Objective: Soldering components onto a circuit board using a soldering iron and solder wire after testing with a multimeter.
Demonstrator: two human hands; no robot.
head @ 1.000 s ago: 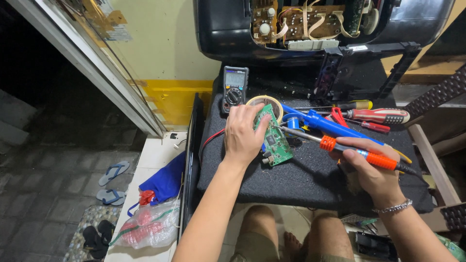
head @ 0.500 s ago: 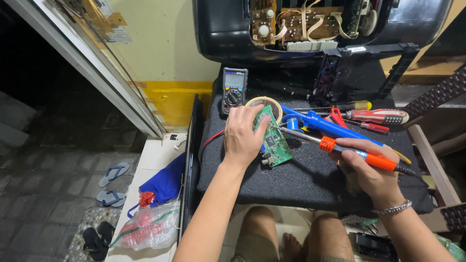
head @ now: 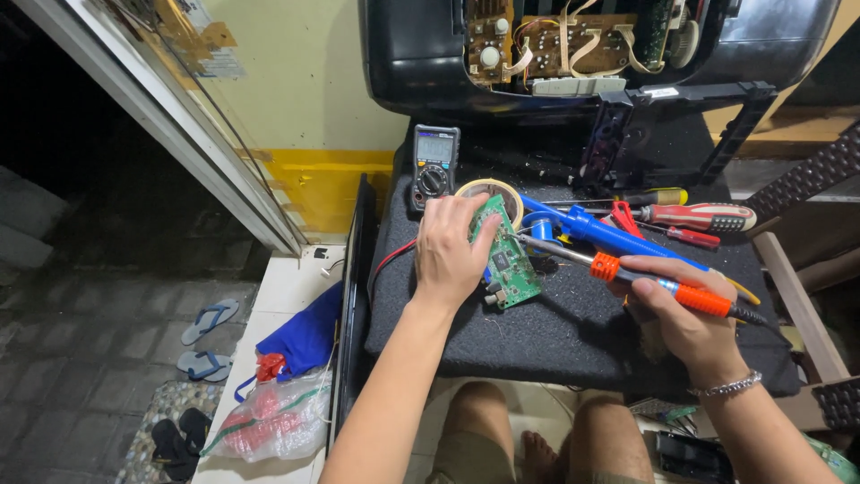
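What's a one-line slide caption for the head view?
Left hand steadies a green circuit board on a black mat while the right hand aims an orange-handled soldering iron at it.

One circuit board, one soldering iron, one multimeter, perhaps three screwdrivers, four sandals.

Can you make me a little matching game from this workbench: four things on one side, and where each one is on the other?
1. circuit board
2. soldering iron
3. multimeter
4. sandals

a. on the tiled floor
b. held in the right hand
c. under the left hand
d. at the mat's far left corner

Pairs: 1-c, 2-b, 3-d, 4-a
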